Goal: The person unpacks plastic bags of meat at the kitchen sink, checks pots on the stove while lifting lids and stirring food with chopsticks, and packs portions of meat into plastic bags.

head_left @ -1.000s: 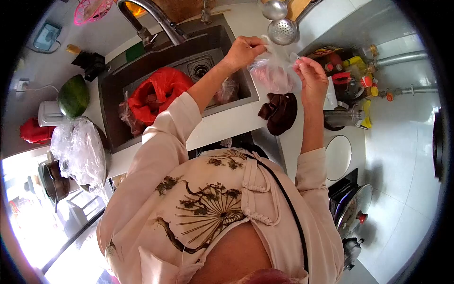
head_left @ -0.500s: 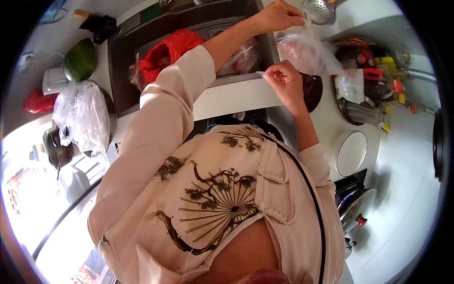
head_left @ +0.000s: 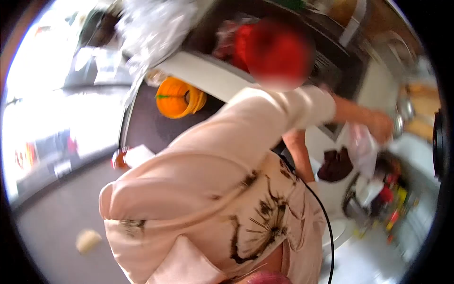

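Observation:
My left hand (head_left: 379, 127), blurred, is closed at the top of a clear plastic bag (head_left: 362, 147) with pinkish contents, on the right side of the counter. A dark brown item (head_left: 335, 164) lies beside the bag. My right forearm rises toward the sink edge, and my right hand is hidden behind my left sleeve. Its fingers do not show, so what it holds cannot be seen. A red plastic bag (head_left: 276, 54) sits in the dark sink (head_left: 215, 23), nearest to the left sleeve.
An orange bin (head_left: 177, 98) stands below the counter edge (head_left: 208, 75). Crumpled clear plastic (head_left: 153, 28) is at upper left. Bottles and jars (head_left: 390, 194) crowd the right corner, with metal ladles (head_left: 402, 113) above them. A pale round object (head_left: 88, 241) lies on the floor.
The view has swung left and rotated, bringing the orange bin and floor into sight. My right hand has come away from the clear bag and gone behind my left arm; my left hand has stayed at the bag.

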Demonstrator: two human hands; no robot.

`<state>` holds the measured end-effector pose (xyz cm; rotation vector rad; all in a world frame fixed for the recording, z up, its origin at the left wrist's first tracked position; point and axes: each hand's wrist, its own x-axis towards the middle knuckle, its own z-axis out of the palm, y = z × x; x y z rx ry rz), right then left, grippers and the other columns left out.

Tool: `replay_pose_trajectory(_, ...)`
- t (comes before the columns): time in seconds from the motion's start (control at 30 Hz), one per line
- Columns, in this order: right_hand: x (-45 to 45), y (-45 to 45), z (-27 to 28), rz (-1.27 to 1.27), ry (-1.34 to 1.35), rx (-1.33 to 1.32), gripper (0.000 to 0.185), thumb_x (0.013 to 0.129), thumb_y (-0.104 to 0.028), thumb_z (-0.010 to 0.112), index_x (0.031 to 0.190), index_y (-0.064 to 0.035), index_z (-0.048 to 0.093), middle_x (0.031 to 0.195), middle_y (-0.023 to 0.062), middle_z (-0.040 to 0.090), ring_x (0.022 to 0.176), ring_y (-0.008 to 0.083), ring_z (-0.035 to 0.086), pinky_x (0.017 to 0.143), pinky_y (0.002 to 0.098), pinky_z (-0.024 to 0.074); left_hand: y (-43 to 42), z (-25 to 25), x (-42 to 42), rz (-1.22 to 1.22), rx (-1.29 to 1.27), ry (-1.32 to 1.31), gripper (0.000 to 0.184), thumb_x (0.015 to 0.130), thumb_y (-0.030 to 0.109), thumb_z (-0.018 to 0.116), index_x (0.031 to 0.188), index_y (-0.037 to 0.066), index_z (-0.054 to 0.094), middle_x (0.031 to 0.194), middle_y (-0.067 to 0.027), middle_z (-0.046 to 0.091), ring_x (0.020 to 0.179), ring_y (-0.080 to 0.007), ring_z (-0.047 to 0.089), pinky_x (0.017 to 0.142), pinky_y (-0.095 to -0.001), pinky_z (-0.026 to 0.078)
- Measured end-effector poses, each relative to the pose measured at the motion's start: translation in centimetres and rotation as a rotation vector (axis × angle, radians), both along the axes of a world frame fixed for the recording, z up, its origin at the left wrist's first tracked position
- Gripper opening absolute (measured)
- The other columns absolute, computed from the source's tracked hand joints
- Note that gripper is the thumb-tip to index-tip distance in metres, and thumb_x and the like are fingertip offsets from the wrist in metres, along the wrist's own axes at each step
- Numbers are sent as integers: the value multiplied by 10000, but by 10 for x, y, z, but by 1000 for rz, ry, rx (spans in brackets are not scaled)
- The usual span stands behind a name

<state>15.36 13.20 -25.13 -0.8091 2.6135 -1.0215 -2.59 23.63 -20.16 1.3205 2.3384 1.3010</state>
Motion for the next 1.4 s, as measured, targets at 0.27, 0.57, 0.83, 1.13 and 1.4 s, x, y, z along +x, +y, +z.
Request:
replay_pose_trajectory(0.27,19,-104,-31,518,-434,-194,108,803,-65,583,874,3,626,952,107,598,876,195,574,773,302,463,-121,71,65,152,-155,135,292,728,138,561,986,29,646,957,-173,625,931,-336,603,740,-447,497)
replay_pose_trajectory(0.57,56,-212,-46,689,-218,-400,176,738,-123,643,904,-66,664,870,78,638,811,236,608,724,321,497,-319,88,149,612,408,33,264,728,124,559,966,54,649,883,-119,621,837,-275,610,691,-362,488)
replay_pose_trajectory(0.83,36,-211,5,-2,-744,-760,114,810,-31,628,915,-11,588,766,17,599,684,69,545,648,198,457,-471,48,292,1015,203,-196,213,701,91,687,911,61,665,717,-47,619,524,-148,566,472,-249,444)
replay_pose_trajectory(1.13,85,-244,18,96,-711,-594,60,803,-48,672,844,-29,633,758,-6,619,659,52,553,632,185,467,-490,-11,360,1283,225,-534,131,735,96,662,844,27,643,649,-31,613,543,-78,539,514,-224,444)
replay_pose_trajectory(1.4,98,-249,1,232,-664,-483,392,853,-93,606,1223,-45,488,1000,60,604,845,95,556,686,198,468,-589,-105,442,1501,35,-733,103,744,115,682,801,33,656,670,-19,618,599,-78,548,567,-244,461)
